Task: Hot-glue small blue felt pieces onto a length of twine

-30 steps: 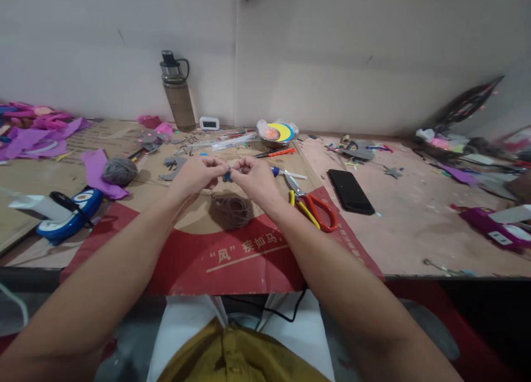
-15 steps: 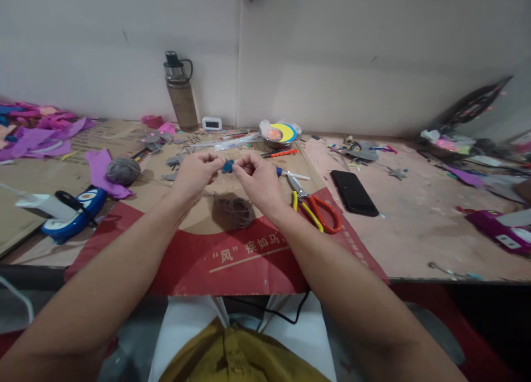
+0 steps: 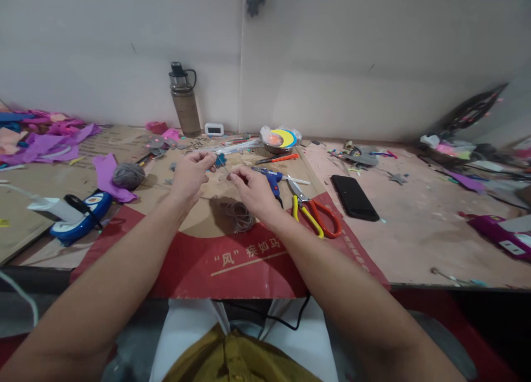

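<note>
My left hand (image 3: 191, 174) pinches a small blue piece (image 3: 220, 160), its exact kind too small to make out. A thin grey strand of yarn (image 3: 224, 168) runs from that piece to my right hand (image 3: 254, 189), whose thumb and fingertips are closed on it. Both hands are raised over the cardboard. Below them lies a loose coil of grey yarn (image 3: 240, 216). A blue glue gun (image 3: 274, 180) rests just beyond my right hand, partly hidden by it. Close to my right forearm are scissors (image 3: 326, 216) with red and yellow handles.
A black phone (image 3: 354, 198) lies at the right. At the left are a grey yarn ball (image 3: 128, 175), a blue power strip (image 3: 83, 219) and purple felt scraps (image 3: 53, 147). A water bottle (image 3: 185, 105), a small white clock (image 3: 214, 129) and a bowl (image 3: 279, 147) stand along the wall.
My right hand has drawn away from the blue piece, down and slightly right, with the strand now stretched between the hands. The blue piece stays in my left hand. The view has tilted slightly upward.
</note>
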The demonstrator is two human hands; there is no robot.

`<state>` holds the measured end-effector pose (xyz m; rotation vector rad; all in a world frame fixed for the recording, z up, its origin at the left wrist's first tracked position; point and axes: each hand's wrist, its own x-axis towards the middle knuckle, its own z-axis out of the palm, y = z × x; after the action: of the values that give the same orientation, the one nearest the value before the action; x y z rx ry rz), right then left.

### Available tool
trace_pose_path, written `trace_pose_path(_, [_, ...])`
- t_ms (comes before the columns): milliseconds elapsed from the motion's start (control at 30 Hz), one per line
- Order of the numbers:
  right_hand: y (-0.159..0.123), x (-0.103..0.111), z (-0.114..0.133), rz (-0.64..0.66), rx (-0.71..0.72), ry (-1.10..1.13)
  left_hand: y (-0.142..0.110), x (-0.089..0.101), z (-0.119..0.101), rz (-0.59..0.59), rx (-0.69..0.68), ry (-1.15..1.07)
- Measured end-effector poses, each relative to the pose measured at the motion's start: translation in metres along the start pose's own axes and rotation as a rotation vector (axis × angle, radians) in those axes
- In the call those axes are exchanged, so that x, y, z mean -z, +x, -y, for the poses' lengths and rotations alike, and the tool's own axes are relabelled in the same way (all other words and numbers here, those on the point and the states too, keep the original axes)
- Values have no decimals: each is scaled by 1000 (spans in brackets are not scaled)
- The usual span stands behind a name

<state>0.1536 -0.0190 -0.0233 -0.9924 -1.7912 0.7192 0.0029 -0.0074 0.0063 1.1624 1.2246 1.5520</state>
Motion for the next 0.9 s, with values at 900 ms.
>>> trace_pose_path(900, [-39, 21, 51, 320, 145, -63, 46, 47, -20, -254, 112, -539])
